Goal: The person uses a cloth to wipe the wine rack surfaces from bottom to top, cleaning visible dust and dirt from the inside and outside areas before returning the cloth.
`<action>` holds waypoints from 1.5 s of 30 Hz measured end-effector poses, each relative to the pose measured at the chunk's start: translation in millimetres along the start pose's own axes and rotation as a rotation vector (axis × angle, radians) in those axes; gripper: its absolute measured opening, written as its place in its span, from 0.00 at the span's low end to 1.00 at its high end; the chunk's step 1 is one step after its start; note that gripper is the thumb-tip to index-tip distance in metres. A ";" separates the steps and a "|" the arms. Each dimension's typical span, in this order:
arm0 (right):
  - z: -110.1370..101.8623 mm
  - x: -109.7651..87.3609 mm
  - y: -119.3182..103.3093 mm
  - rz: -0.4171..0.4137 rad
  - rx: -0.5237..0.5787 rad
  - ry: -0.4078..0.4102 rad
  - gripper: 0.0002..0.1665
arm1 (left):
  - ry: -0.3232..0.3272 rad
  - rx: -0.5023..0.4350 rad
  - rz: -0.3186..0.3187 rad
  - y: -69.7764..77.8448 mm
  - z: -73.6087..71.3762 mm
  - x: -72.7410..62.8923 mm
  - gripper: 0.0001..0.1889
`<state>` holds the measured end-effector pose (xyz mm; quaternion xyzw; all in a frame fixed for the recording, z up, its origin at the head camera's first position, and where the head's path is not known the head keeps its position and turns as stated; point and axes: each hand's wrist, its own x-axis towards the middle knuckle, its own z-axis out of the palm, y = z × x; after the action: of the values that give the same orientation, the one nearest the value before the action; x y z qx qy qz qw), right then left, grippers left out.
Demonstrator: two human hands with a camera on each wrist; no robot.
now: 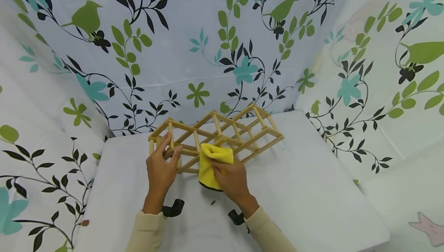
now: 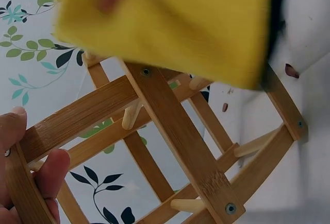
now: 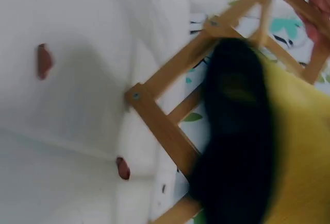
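A light wooden lattice rack of crossed slats and round dowels stands opened out near the back of the white table. My left hand grips its left end; in the left wrist view the thumb and fingers pinch a slat. With my right hand I hold a folded yellow cloth against the rack's near middle. Blurred, the dark-edged cloth covers part of the slats in the left wrist view. A dark blurred shape hides much of the rack in the right wrist view.
The white table extends to both sides and toward me. Small reddish-brown bits lie on it. Behind stands a white sheet printed with leaves and birds. Black wrist devices sit at both wrists.
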<state>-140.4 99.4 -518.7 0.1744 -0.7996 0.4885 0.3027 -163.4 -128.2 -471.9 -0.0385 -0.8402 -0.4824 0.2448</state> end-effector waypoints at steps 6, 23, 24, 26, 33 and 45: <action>-2.7 5.2 -3.4 -0.053 0.033 0.027 0.16 | -0.036 0.037 -0.021 1.3 -3.3 0.0 0.31; -7.6 -13.0 6.5 0.311 0.089 -0.135 0.13 | -0.405 0.245 0.068 2.3 -49.9 75.8 0.30; -5.9 -14.9 3.6 0.279 0.103 -0.160 0.14 | -0.472 0.240 0.068 0.5 -51.5 82.4 0.32; -1.6 -13.9 -3.8 0.185 0.159 -0.178 0.15 | -0.585 0.223 0.066 -3.0 -54.2 92.8 0.32; 20.8 -1.1 -16.5 0.173 0.167 -0.154 0.19 | -0.699 0.172 0.051 -9.1 -52.6 100.7 0.31; 40.2 0.2 -36.2 0.047 -0.082 -0.272 0.12 | -0.778 0.184 0.006 -0.2 -56.4 105.6 0.31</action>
<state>-132.3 47.1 -507.7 0.2077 -0.8563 0.4344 0.1869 -235.0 -193.3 -401.3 -0.1986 -0.9098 -0.3537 -0.0881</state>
